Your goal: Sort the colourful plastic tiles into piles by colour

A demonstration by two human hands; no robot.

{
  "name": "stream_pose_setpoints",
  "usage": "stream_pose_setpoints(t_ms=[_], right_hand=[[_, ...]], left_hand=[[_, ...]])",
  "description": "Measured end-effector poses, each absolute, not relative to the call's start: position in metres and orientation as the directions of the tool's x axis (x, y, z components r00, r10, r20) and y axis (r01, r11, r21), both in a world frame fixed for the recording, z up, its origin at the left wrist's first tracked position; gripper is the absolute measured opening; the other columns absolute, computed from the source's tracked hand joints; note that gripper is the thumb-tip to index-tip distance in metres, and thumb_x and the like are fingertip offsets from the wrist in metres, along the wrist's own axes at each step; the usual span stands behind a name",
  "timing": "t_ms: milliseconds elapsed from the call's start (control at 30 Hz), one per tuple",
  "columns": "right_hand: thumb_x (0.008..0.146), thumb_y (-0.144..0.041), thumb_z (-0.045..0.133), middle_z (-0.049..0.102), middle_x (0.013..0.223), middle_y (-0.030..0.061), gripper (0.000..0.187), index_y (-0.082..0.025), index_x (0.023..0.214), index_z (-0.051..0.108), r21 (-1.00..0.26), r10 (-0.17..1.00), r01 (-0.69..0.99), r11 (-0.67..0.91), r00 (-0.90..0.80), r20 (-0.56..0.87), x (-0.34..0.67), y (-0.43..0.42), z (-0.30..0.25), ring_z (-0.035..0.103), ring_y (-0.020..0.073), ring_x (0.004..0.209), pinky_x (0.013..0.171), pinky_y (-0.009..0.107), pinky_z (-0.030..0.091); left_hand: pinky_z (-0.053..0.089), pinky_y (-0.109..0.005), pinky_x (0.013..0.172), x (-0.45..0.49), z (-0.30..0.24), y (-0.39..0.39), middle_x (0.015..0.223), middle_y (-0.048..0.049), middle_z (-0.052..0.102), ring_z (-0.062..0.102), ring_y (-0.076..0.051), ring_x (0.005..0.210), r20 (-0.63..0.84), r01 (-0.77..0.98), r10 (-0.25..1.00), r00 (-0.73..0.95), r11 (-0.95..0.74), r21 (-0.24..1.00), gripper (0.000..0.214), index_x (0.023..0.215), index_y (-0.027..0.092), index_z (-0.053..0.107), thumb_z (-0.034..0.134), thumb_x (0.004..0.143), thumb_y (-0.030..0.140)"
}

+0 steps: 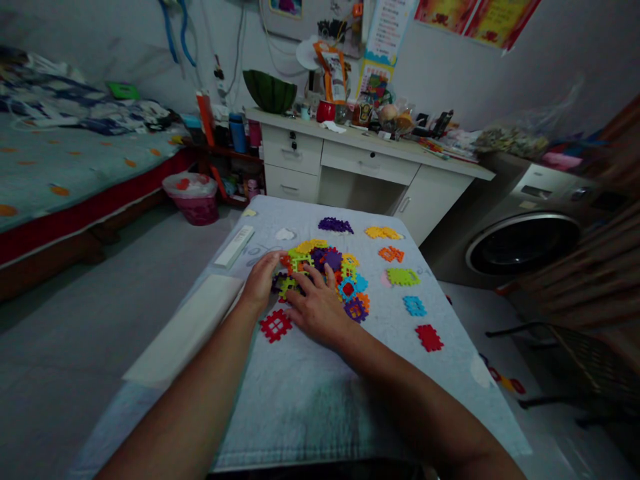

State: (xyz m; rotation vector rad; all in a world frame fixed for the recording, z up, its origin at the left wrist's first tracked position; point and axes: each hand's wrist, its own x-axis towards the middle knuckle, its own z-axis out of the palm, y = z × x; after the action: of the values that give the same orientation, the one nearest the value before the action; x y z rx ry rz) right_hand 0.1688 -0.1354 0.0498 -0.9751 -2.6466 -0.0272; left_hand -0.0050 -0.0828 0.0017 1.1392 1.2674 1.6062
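A mixed pile of colourful plastic interlocking building squares (333, 259) lies on the cloth-covered table, in yellow, lime, purple, orange, blue and red. My left hand (263, 279) is cupped against the pile's left side; its fingertips are partly hidden among the pieces. Spread over the front of the pile, my right hand (317, 305) touches pieces with its fingers apart. A red window-patterned square (276, 325) lies just in front, between my hands. On the right are sorted groups: purple (336, 225), yellow (383, 233), orange (391, 254), lime (403, 277), blue (415, 306) and red (429, 338).
A long white box (235, 247) and a pale flat panel (185, 333) lie along the table's left side. Behind stands a white desk (370, 160) crowded with items. A washing machine (520, 227) is at right, a bed (75, 160) and pink bin (193, 200) at left.
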Motion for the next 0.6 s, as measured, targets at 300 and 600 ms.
stream_pose_setpoints(t_ms=[300,600], right_hand=[[0.094,-0.041,0.055,0.064,0.119,0.0058,0.025,-0.027,0.111,0.067,-0.112,0.538,0.529,0.842,-0.804,0.252,0.155,-0.148,0.022,0.039,0.0283,0.132,0.116,0.062,0.008],[0.092,-0.023,0.058,0.068,0.11,0.0046,0.014,-0.023,0.102,0.068,-0.245,0.574,0.519,0.819,-0.727,0.376,0.174,-0.132,0.036,0.048,0.0231,0.123,0.116,0.05,0.02]], left_hand=[[0.043,-0.04,0.103,-0.01,-0.007,-0.08,0.116,-0.009,0.069,0.058,-0.025,0.118,0.163,-0.065,0.924,-0.345,-0.197,0.978,0.043,0.101,0.018,0.069,0.054,0.083,0.054],[0.044,-0.039,0.101,0.003,0.002,-0.076,0.106,-0.0058,0.069,0.06,-0.024,0.107,0.155,0.106,0.945,-0.288,-0.129,0.986,0.036,0.097,0.021,0.066,0.056,0.08,0.051]])
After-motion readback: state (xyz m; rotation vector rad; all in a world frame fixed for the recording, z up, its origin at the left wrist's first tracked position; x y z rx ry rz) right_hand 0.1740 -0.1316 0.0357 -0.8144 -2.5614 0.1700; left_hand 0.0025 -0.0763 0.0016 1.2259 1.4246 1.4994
